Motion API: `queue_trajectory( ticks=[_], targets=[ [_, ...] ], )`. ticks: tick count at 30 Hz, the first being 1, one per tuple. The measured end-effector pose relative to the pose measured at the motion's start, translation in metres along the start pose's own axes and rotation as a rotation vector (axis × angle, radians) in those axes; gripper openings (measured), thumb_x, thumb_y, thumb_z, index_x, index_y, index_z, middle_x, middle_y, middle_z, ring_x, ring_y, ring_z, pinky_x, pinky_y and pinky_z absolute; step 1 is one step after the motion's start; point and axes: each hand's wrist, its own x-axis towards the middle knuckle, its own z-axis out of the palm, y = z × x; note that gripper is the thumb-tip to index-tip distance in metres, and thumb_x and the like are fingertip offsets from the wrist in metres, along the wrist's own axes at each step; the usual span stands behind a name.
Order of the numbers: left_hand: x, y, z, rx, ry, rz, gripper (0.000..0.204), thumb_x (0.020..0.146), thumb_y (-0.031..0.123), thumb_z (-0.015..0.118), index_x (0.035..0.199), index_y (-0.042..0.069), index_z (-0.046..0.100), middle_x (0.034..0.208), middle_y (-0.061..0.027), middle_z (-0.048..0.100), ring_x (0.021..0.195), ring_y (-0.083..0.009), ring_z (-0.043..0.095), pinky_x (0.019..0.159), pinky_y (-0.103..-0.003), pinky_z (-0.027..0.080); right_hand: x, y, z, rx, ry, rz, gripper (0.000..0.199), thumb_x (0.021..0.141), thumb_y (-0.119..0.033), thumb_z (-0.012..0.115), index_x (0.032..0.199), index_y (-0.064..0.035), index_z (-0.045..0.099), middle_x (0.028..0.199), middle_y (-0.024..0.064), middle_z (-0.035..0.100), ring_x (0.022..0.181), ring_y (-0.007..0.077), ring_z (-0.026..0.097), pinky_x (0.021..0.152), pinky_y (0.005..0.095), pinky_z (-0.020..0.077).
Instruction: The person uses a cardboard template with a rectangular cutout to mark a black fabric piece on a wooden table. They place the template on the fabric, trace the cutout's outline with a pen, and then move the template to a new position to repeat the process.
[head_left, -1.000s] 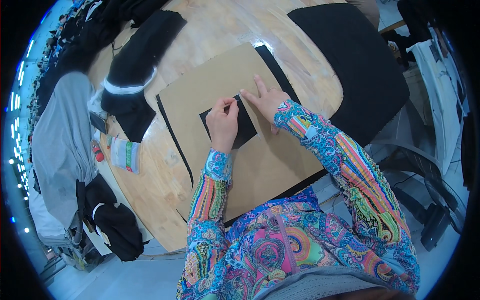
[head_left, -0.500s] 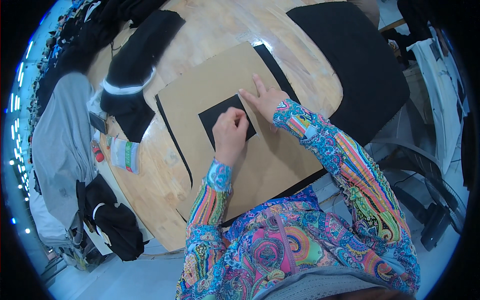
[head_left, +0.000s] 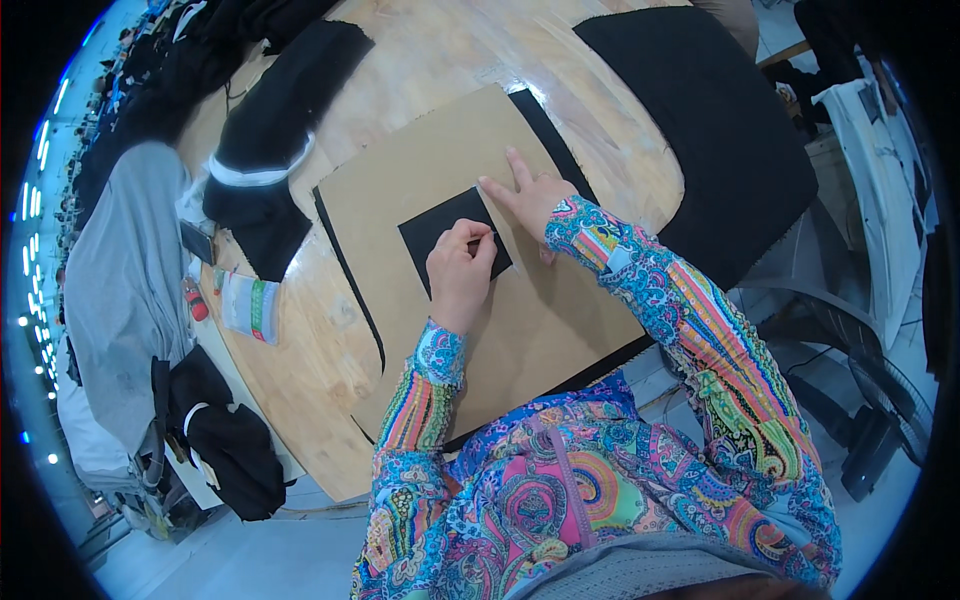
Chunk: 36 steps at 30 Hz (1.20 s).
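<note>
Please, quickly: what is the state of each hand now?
Left hand: closed on a small thin tool, over the black cutout.
Right hand: open, flat on the cardboard template.

Small fabric patch (head_left: 450,235) on cardboard sheet (head_left: 450,330); cardboard on table (head_left: 300,350); folded garment (head_left: 270,150) left of cardboard; large cloth (head_left: 700,130) right.

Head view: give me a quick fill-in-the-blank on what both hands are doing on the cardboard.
1. The left hand pinches a small marking tool at the edge of a ____ rectangular patch.
2. The patch lies on a sheet of brown ____.
3. The right hand rests with its fingers ____ on that sheet.

Missing words: black; cardboard; spread flat
</note>
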Motion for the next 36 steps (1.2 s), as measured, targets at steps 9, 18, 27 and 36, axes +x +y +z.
queue_trajectory(
  ticks=[9, 18, 27, 36],
  targets=[
    [-0.023, 0.008, -0.002, 0.076, -0.079, 0.144, 0.006, 0.078, 0.006, 0.063, 0.084, 0.004, 0.062, 0.076, -0.0115, 0.061, 0.072, -0.0247, 0.063, 0.064, -0.033, 0.051, 0.000, 0.002, 0.003, -0.012, 0.013, 0.009, 0.135, 0.043, -0.012, 0.092, 0.148, -0.0312, 0.009, 0.151, 0.0256, 0.002, 0.113, 0.0369, 0.054, 0.088, 0.0374, 0.0525],
    [-0.021, 0.010, -0.004, 0.095, -0.084, 0.139, 0.004, 0.078, 0.006, 0.063, 0.081, 0.004, 0.062, 0.080, -0.0115, 0.061, 0.071, -0.0238, 0.063, 0.064, -0.033, 0.051, -0.002, 0.002, 0.001, -0.008, 0.010, 0.004, 0.135, 0.043, -0.012, 0.091, 0.148, -0.0310, 0.009, 0.151, 0.0258, 0.003, 0.112, 0.0373, 0.055, 0.087, 0.0375, 0.0531],
    [-0.010, 0.006, -0.001, 0.059, -0.058, 0.112, 0.005, 0.078, 0.008, 0.063, 0.081, 0.004, 0.062, 0.078, -0.0113, 0.060, 0.069, -0.0231, 0.063, 0.063, -0.034, 0.051, 0.000, 0.002, 0.005, -0.015, 0.027, 0.003, 0.136, 0.042, -0.014, 0.092, 0.148, -0.0309, 0.009, 0.151, 0.0256, 0.003, 0.112, 0.0376, 0.055, 0.087, 0.0374, 0.0528],
    [0.041, -0.005, 0.000, 0.089, 0.062, 0.088, 0.013, 0.081, 0.014, 0.063, 0.086, 0.001, 0.064, 0.079, -0.0134, 0.066, 0.071, -0.0226, 0.066, 0.066, -0.032, 0.052, 0.001, 0.004, 0.005, 0.005, 0.027, 0.002, 0.138, 0.040, -0.012, 0.092, 0.148, -0.0317, 0.009, 0.151, 0.0255, 0.003, 0.111, 0.0379, 0.055, 0.088, 0.0376, 0.0522]
  ],
)
